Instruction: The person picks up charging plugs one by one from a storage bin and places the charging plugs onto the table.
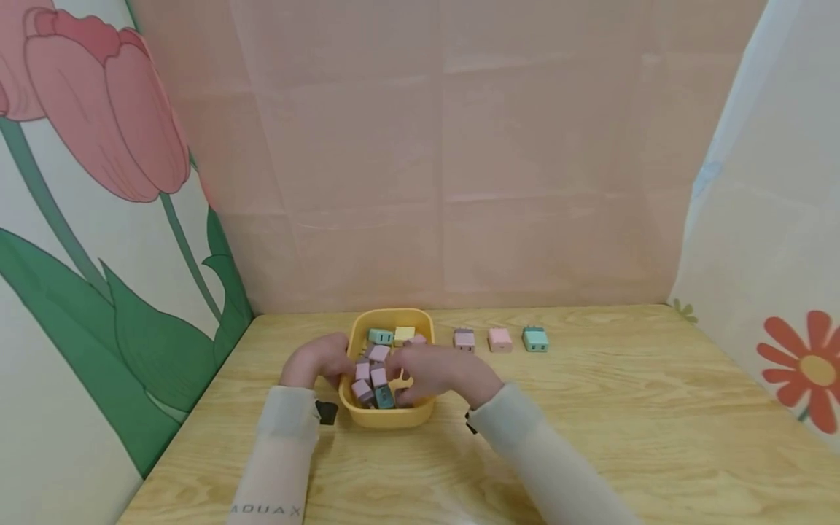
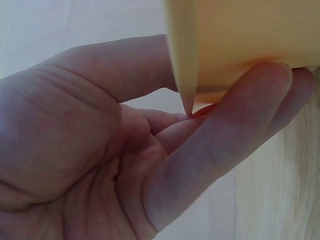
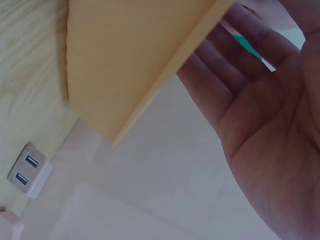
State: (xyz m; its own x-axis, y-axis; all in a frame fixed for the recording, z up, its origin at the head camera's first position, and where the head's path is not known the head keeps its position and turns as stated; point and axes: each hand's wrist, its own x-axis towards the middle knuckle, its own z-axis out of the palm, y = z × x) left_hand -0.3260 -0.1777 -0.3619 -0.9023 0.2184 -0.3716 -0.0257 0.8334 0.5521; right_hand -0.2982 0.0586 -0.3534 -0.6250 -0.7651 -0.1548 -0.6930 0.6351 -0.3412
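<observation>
A yellow plastic bin [image 1: 387, 418] holds several small USB charger plugs in pink, lilac, teal and pale yellow. My left hand [image 1: 321, 359] grips its left wall; the left wrist view shows the thumb and fingers on either side of that yellow wall [image 2: 225, 45]. Over the right rim reaches my right hand [image 1: 429, 370], its fingers down among the plugs, thumb apart from the fingertips. Closest to it are a pink plug [image 1: 378, 376] and a teal plug [image 1: 384, 397]. In the right wrist view the bin's wall [image 3: 135, 55] hides the fingertips of the right hand [image 3: 270, 115].
Right of the bin, a lilac plug [image 1: 464, 340], a pink plug [image 1: 500, 340] and a teal plug [image 1: 535, 339] stand in a row on the wooden table [image 1: 590, 408]. A pink sheet [image 1: 446, 160] hangs behind the table, with flower-printed sheets [image 1: 105, 109] at both sides.
</observation>
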